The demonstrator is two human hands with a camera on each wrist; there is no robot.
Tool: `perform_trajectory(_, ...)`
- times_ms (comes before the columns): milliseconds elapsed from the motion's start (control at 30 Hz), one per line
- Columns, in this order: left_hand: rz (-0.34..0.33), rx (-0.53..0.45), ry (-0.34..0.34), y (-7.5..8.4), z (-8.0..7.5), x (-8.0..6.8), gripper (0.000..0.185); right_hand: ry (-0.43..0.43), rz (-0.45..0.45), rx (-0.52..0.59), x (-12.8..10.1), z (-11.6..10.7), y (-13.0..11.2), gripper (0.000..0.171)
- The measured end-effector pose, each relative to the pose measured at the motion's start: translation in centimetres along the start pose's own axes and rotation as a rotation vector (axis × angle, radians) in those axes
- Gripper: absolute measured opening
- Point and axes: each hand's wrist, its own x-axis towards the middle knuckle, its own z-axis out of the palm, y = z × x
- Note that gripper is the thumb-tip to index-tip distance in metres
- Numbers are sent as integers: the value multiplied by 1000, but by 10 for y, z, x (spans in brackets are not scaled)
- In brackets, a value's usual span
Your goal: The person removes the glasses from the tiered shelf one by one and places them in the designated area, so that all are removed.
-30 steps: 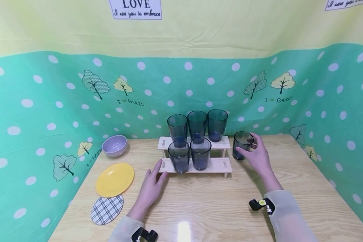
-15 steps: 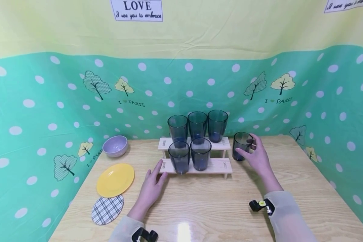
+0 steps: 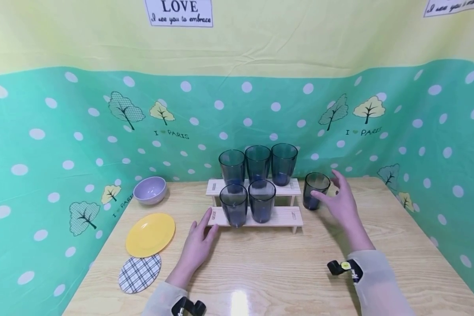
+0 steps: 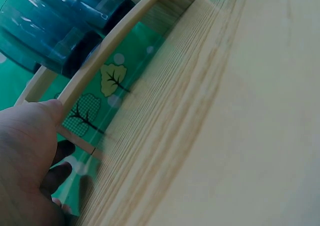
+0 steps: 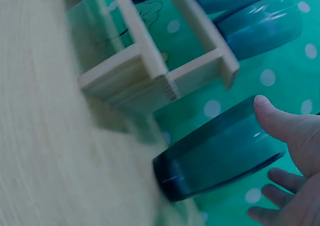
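Observation:
A dark tinted drinking glass (image 3: 316, 193) stands upright on the table, right of a two-step wooden rack (image 3: 278, 216). My right hand (image 3: 342, 202) is beside it, fingers spread and away from its wall. In the right wrist view, the thumb (image 5: 272, 117) lies at the rim of this glass (image 5: 215, 156). My left hand (image 3: 197, 245) touches the left end of the rack's lower step, its fingers fairly straight. Seen from the left wrist, the thumb (image 4: 50, 109) meets the step's corner; the index finger is hidden there. Two glasses (image 3: 262, 204) stand on the lower step and three (image 3: 257, 163) on the upper.
On the left are a purple bowl (image 3: 150, 191), a yellow plate (image 3: 150, 235) and a round plaid mat (image 3: 140, 274) partly under the plate. A green dotted cloth (image 3: 245, 114) hangs behind and beside the wooden table (image 3: 268, 272).
My right hand has loosened from the glass, its fingers spreading and drawing back to the right. The glass stays in place. My left hand has not visibly moved.

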Motion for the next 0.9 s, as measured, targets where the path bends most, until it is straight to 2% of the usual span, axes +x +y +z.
perform_trajectory(200,-11,-8,-16,-1,-3,0,66,62,-50,49,-5,-6,-26,110)
perform_trajectory(367,3,-6,-12,-1,-3,0,66,66,-74,79,-16,-8,-53,107)
perform_trajectory(633,9,-2,-9,-1,-2,1,65,2,-105,112,-36,-8,-92,106)
perform_trajectory(900,11,0,-6,-1,-1,0,66,-72,-166,137,-43,10,-110,101)
